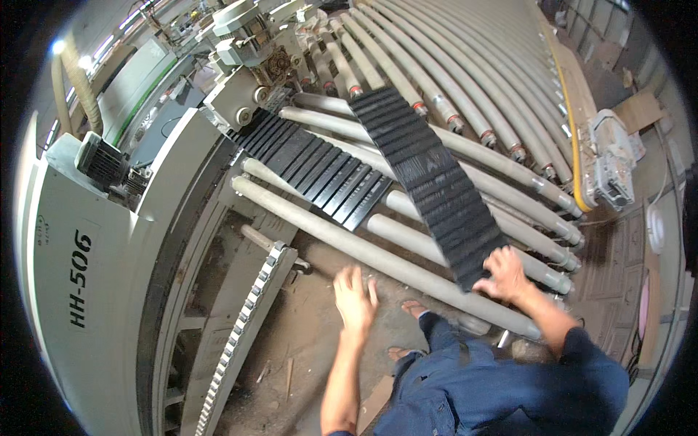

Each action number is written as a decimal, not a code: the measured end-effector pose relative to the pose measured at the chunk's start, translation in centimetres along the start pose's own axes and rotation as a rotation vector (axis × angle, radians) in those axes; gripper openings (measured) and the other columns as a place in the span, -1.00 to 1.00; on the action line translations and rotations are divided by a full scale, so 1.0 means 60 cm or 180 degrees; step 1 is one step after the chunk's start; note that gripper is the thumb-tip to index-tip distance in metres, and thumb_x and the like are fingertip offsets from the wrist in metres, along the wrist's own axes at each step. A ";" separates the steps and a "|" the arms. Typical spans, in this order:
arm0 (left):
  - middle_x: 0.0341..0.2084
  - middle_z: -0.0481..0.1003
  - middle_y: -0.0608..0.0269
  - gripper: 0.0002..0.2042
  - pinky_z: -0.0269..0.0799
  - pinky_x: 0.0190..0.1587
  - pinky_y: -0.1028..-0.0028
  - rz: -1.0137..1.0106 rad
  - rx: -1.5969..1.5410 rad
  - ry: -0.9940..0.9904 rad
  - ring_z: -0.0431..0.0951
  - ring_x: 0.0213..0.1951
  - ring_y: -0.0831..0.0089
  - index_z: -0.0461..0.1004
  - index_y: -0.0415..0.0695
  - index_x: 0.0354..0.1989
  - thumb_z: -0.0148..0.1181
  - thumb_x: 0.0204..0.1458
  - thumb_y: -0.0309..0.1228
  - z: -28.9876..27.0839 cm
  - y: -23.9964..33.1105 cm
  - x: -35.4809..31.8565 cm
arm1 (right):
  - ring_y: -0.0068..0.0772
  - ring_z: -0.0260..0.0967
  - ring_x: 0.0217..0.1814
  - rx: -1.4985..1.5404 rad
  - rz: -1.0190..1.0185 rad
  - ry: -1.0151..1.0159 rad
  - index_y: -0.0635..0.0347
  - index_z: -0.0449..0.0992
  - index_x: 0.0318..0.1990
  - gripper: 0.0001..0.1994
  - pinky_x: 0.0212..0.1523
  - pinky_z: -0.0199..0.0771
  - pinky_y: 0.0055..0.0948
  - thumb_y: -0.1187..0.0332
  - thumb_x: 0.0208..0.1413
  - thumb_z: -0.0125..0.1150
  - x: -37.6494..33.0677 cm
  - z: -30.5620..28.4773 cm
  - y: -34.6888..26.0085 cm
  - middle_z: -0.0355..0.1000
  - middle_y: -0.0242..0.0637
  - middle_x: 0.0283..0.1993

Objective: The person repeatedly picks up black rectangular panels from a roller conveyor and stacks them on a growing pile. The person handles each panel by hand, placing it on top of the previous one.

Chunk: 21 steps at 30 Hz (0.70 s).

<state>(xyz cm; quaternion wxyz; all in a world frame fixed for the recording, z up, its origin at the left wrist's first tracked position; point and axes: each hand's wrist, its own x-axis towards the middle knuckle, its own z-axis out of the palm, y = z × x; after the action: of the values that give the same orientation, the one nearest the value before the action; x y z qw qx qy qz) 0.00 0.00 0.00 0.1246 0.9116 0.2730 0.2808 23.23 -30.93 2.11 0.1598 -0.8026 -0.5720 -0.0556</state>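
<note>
A long black ribbed board (430, 183) lies slanted across the grey rollers (407, 261) of a roller conveyor. My right hand (503, 275) grips its near end at the lower right. My left hand (355, 296) hovers open over the floor just in front of the nearest roller, holding nothing, fingers spread. A black slatted feed track (314, 167) runs out of the machine to the left of the board.
A large white machine housing (87, 240) fills the left side, with a toothed chain rail (243, 327) running down beside it. A motor unit (609, 158) sits at the conveyor's right end. The dusty floor (305, 341) holds wood scraps; my feet (414, 309) stand by the rollers.
</note>
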 end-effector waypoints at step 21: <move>-0.37 0.42 0.10 -0.79 0.26 -0.19 0.16 0.0163 0.0181 -0.0042 0.40 -0.20 0.10 0.50 -0.10 -0.26 0.07 -0.11 -0.53 0.037 -0.033 0.003 | 0.02 0.44 -0.15 0.1327 0.0971 0.0587 0.25 0.50 -0.18 -0.63 -0.11 0.48 -0.14 0.26 -0.11 0.43 -0.074 -0.013 -0.268 0.45 -0.10 -0.19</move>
<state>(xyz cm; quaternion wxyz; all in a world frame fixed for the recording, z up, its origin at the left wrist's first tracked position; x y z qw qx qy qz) 0.55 1.57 -2.51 0.0932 0.9234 0.2566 0.2700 6.73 -30.42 4.72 0.3795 -0.8208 -0.4267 0.0152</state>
